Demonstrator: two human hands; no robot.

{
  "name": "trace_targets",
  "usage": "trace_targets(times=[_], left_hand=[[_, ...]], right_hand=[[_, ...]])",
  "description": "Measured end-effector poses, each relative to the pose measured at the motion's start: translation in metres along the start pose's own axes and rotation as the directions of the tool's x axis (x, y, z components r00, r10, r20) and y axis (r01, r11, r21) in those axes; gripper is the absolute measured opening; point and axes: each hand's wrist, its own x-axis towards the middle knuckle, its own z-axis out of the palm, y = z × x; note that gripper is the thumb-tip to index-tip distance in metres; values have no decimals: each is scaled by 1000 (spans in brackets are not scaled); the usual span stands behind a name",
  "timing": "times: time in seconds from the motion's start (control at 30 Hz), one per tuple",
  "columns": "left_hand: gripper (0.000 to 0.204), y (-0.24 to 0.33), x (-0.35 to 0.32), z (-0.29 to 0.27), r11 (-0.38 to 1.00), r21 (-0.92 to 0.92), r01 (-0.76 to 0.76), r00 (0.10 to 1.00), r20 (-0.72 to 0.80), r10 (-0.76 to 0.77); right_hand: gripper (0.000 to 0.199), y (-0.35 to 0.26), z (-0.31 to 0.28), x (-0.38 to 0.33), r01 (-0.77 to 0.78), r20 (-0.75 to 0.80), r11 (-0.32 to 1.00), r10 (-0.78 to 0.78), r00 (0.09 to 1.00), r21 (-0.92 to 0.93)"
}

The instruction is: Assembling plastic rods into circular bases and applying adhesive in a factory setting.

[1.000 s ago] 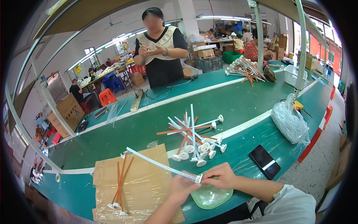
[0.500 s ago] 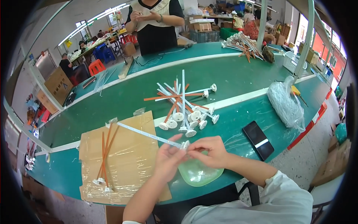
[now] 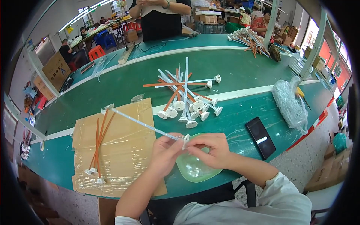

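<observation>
1. Over the green bowl [image 3: 182, 168], my left hand [image 3: 164, 152] grips a pale strip [image 3: 144, 126] by its near end; my right hand [image 3: 213, 149] pinches the white disc [image 3: 186, 141] there.
2. My strip appears to have its disc in place; whether it is fixed firmly, I cannot tell.
3. On the cardboard [image 3: 127, 150] to my left, three red strips [image 3: 98, 138] show small white ends, seemingly left to do.
4. Beyond my hands, a heap [image 3: 179, 105] of disc-ended strips looks done.
5. Right: a phone [image 3: 260, 137], then a clear bag [image 3: 288, 105]. Neither seems in my way.
6. Across the bench [image 3: 240, 116] stands a co-worker [image 3: 161, 24].
</observation>
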Motion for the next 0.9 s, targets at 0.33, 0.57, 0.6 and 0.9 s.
trace_targets(times=[0.33,0.57,0.6,0.9], left_hand=[[19,68,8,-2,778,605,171,970,-240,-27],[40,128,-61,-67,-148,918,368,913,-327,243],[40,130,-76,-75,-145,915,376,909,-333,252],[26,114,-139,-60,-546,682,486,873,-347,343]], right_hand=[[10,13,-17,4,175,-75,976,-186,980,-130],[13,12,-19,9,439,16,815,-469,883,-379],[14,11,-18,10,472,60,792,-489,870,-388],[12,24,-16,6,476,128,785,-466,875,-397]])
